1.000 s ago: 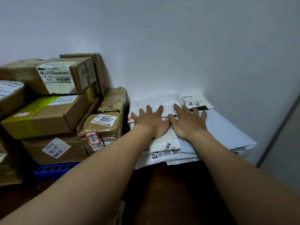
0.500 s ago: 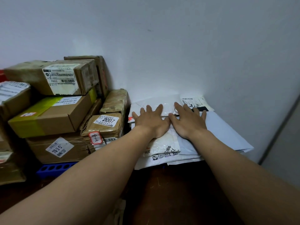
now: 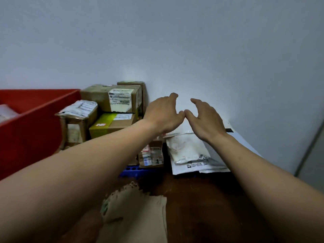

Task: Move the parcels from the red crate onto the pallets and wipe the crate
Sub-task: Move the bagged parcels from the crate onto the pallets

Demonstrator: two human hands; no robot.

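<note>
Boxes [image 3: 100, 97] stand stacked between red crate [image 3: 31, 130] and mailers [image 3: 187, 151].

- 1 red crate [image 3: 35, 123]; 1 pale parcel [image 3: 7, 112] shows inside it, too blurred to tell more.
- 4 brown cardboard boxes in the stack:
  - 1 top box [image 3: 112, 99] with a white label
  - 1 thin box [image 3: 131, 83] on edge behind it
  - 1 yellow-green taped box [image 3: 112, 124]
  - 1 box with a crumpled label [image 3: 77, 118]
- 1 small tape-wrapped parcel [image 3: 150, 153] below the left forearm; whether it is 1 or 2 cannot be told.
- At least 3 white mailer bags [image 3: 187, 149] stacked flat; the exact number cannot be told.
- 1 blue pallet [image 3: 129, 172], only its edge showing.
- 1 piece of brown paper [image 3: 138, 216] on the floor [image 3: 201, 199].
- 2 bare hands: 1 left hand [image 3: 163, 114], 1 right hand [image 3: 205, 120].
</note>
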